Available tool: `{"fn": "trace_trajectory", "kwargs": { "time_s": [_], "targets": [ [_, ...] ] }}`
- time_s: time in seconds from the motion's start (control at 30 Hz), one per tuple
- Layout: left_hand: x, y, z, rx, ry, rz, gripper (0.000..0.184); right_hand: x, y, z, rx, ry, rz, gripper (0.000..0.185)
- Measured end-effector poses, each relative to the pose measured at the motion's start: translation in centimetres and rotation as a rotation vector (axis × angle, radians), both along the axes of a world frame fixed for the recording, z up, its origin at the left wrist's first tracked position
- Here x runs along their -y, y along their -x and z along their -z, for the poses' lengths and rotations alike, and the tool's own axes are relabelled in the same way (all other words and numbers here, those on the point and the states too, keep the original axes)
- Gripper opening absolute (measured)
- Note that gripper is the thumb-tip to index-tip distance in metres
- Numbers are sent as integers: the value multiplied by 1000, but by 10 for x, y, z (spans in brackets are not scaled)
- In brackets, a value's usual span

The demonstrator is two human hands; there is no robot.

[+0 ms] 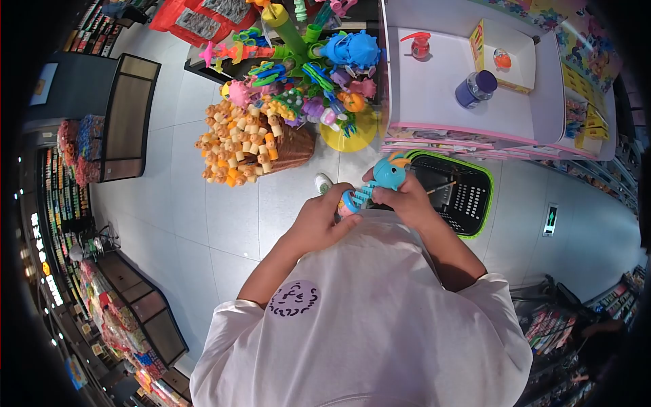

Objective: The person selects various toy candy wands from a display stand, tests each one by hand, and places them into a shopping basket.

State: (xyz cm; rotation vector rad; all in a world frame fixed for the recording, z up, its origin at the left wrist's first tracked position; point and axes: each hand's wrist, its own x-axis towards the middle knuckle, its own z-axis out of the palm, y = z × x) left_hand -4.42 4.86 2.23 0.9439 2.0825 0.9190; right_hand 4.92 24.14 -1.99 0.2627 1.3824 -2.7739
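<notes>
Both of my hands hold a blue toy [389, 174] in front of my shirt. Its rounded animal head has a dark eye and orange parts on top, and a ribbed teal middle joins it to a rounded blue and pink end. My left hand [325, 218] is closed around that blue and pink end. Around the head and the ribbed part, my right hand [409, 201] is closed too, with its thumb on the teal piece. My fingers cover part of the toy. A black shopping basket [483, 197] with a green rim stands just beyond my right hand.
A wicker basket [293, 147] full of small orange and cream toys stands ahead on the left. Behind it rises a rack of colourful toys [352, 49]. The white display shelf [434, 88] at front right bears a purple-lidded jar [476, 89] and a red item [420, 45].
</notes>
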Motion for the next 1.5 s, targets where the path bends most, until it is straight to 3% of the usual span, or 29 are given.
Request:
{"fn": "trace_trajectory", "kwargs": {
  "time_s": [0.2, 0.27, 0.4, 0.43, 0.57, 0.67, 0.87, 1.2, 1.27, 1.37, 1.5],
  "targets": [
    [1, -3, 3, 3, 10, -7, 56, 6, -2, -2, 44, -165, -43, 24],
    [2, -4, 5, -8, -6, -14, 58, 10, -2, 6, -17, -302, -44, 31],
    [2, -2, 10, -1, 38, -29, 60, 15, -3, 19, 26, -281, -113, 39],
    [2, -1, 13, -4, 60, -27, 60, 16, -4, 24, 32, -300, -128, 53],
    [6, -1, 19, -4, 64, -36, 61, 18, -4, 9, 83, -210, -94, 83],
    [7, -1, 21, -9, 116, -36, 61, 17, -5, 9, 70, -322, -71, 90],
    [11, 9, 35, 9, 107, -22, 58, 11, 1, 6, 78, -486, -197, 94],
    [7, 21, 32, 5, 179, -65, 52, 4, 2, 27, 175, -378, -189, 101],
    [7, 21, 33, -39, 212, -54, 51, 3, 3, 30, 205, -606, -156, 102],
    [10, 21, 40, -93, 221, -69, 52, 1, 4, 32, 235, -742, -119, 102],
    [17, 24, 50, -175, 227, -28, 50, -6, 6, 48, 249, -681, -75, 102]
  ]
}}
